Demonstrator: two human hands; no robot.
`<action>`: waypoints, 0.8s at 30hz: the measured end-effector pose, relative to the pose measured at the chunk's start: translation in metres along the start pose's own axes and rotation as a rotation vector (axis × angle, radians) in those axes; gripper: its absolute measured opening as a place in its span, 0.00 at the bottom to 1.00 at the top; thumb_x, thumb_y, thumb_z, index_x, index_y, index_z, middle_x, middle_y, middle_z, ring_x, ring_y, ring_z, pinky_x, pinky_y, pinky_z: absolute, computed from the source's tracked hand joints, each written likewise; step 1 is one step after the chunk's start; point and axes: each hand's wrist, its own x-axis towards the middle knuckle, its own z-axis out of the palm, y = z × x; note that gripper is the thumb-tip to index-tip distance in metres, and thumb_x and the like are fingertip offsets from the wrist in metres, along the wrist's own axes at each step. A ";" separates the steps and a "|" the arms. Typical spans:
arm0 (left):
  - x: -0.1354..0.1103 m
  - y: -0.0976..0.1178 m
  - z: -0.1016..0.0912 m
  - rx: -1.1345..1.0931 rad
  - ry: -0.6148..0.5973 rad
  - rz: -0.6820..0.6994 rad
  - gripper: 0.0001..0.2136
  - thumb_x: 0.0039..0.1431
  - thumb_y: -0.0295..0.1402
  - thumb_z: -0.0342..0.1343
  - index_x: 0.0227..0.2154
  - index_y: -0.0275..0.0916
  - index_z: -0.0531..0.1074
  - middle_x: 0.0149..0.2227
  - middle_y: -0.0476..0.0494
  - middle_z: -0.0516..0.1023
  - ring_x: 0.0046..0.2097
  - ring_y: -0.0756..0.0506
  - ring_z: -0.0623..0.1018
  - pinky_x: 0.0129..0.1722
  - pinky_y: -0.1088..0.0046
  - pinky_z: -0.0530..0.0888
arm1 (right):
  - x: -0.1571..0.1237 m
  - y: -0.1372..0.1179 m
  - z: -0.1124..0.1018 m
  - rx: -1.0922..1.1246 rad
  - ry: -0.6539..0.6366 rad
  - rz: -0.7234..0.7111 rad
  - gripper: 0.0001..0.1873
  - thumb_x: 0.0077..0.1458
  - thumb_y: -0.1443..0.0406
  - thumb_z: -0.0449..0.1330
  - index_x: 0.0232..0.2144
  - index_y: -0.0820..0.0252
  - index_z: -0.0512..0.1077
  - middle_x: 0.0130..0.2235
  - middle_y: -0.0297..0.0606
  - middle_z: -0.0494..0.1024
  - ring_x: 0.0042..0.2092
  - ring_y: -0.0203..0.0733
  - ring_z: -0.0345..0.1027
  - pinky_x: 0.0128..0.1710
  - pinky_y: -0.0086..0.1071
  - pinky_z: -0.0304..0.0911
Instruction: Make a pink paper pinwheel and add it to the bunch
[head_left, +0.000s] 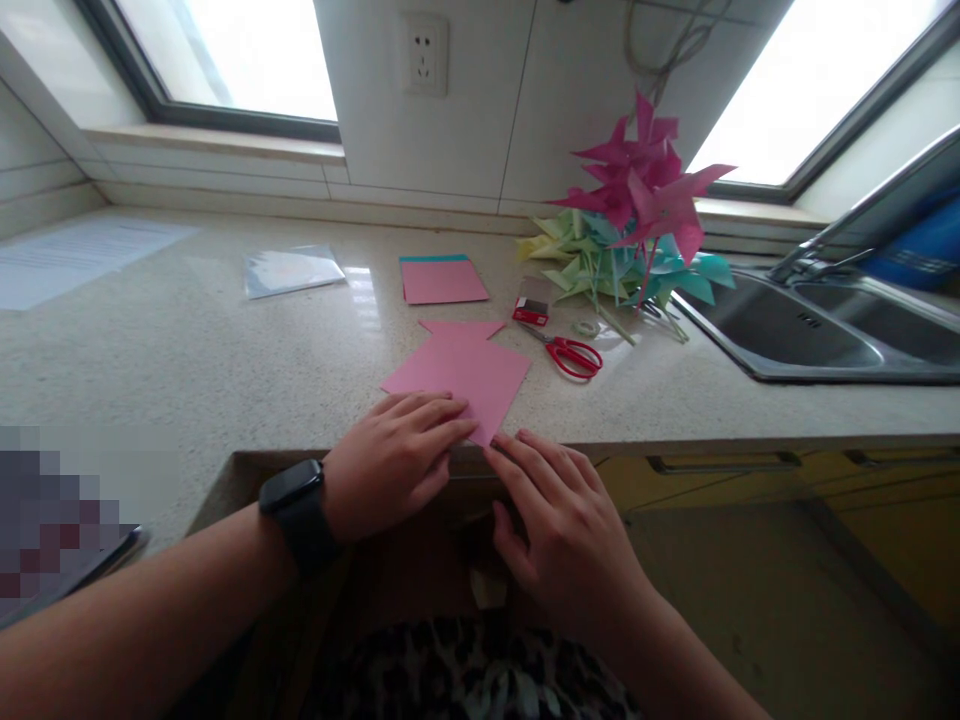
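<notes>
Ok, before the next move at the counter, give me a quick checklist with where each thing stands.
1. Left hand steadying the pink sheet: ok, its fingers lie on the sheet.
2. Right hand at the near corner: ok, its fingertips are by that corner.
3. Sheet well back from the front edge of the counter: not ok, the near corner reaches that edge.
4. Pink strip at the far side joined to the sheet: cannot tell.
5. Scissors off the sheet: ok, they lie to its right.
</notes>
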 end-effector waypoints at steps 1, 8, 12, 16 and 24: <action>0.000 0.000 0.000 0.001 0.000 0.003 0.21 0.63 0.28 0.52 0.59 0.41 0.69 0.62 0.42 0.72 0.62 0.38 0.69 0.62 0.52 0.67 | 0.000 0.000 0.000 -0.001 0.000 -0.001 0.23 0.63 0.67 0.55 0.59 0.63 0.70 0.61 0.41 0.73 0.61 0.52 0.62 0.61 0.47 0.56; 0.000 -0.001 0.000 0.024 -0.009 0.016 0.22 0.62 0.27 0.53 0.59 0.41 0.68 0.62 0.40 0.71 0.62 0.37 0.69 0.62 0.51 0.67 | 0.000 0.000 0.002 -0.013 0.001 0.008 0.26 0.63 0.67 0.55 0.63 0.62 0.65 0.61 0.41 0.72 0.61 0.52 0.62 0.60 0.47 0.56; -0.001 -0.002 0.000 0.037 -0.014 0.034 0.22 0.61 0.27 0.54 0.59 0.40 0.68 0.62 0.39 0.71 0.62 0.36 0.69 0.62 0.51 0.67 | 0.002 -0.001 0.003 -0.031 -0.006 0.027 0.26 0.62 0.66 0.55 0.62 0.63 0.66 0.60 0.42 0.74 0.60 0.53 0.63 0.59 0.48 0.56; -0.001 -0.001 0.000 0.039 -0.021 0.027 0.22 0.61 0.27 0.54 0.59 0.41 0.68 0.62 0.40 0.71 0.62 0.37 0.69 0.62 0.52 0.67 | 0.003 -0.001 0.003 -0.037 0.000 0.023 0.23 0.62 0.66 0.55 0.59 0.63 0.69 0.59 0.41 0.75 0.59 0.53 0.64 0.59 0.48 0.56; 0.000 0.000 0.000 0.069 -0.016 0.014 0.22 0.62 0.28 0.53 0.59 0.40 0.68 0.63 0.39 0.70 0.63 0.37 0.69 0.62 0.52 0.68 | 0.001 -0.002 0.003 -0.042 0.006 0.023 0.23 0.62 0.68 0.55 0.59 0.65 0.70 0.59 0.42 0.74 0.60 0.52 0.63 0.60 0.47 0.57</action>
